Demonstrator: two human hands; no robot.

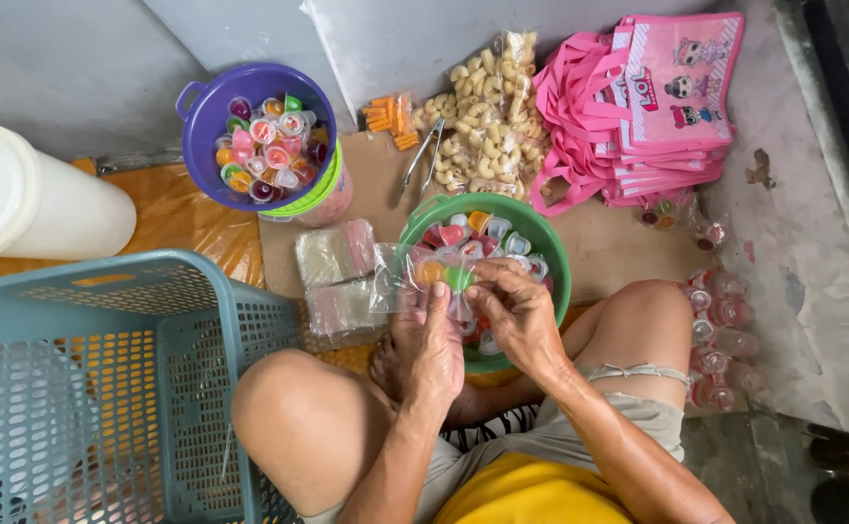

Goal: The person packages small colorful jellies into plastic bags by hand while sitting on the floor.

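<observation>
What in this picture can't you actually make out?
- Head view: the bottom of the green bowl, covered by both hands and the clear bag.
- How many jelly cups the bag holds: too small, fingers overlap.
- The teal basket: cut off by the left and bottom edges.

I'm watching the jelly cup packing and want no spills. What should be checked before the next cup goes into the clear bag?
1. Clear bag held by both hands: ok.
2. Left hand grips the bag: ok.
3. Right hand at the bag's mouth: ok.
4. Bag mouth open wide enough: cannot tell.
5. Green bowl of jelly cups directly under the hands: ok.
6. Stack of spare bags beside the bowl: ok.
</observation>
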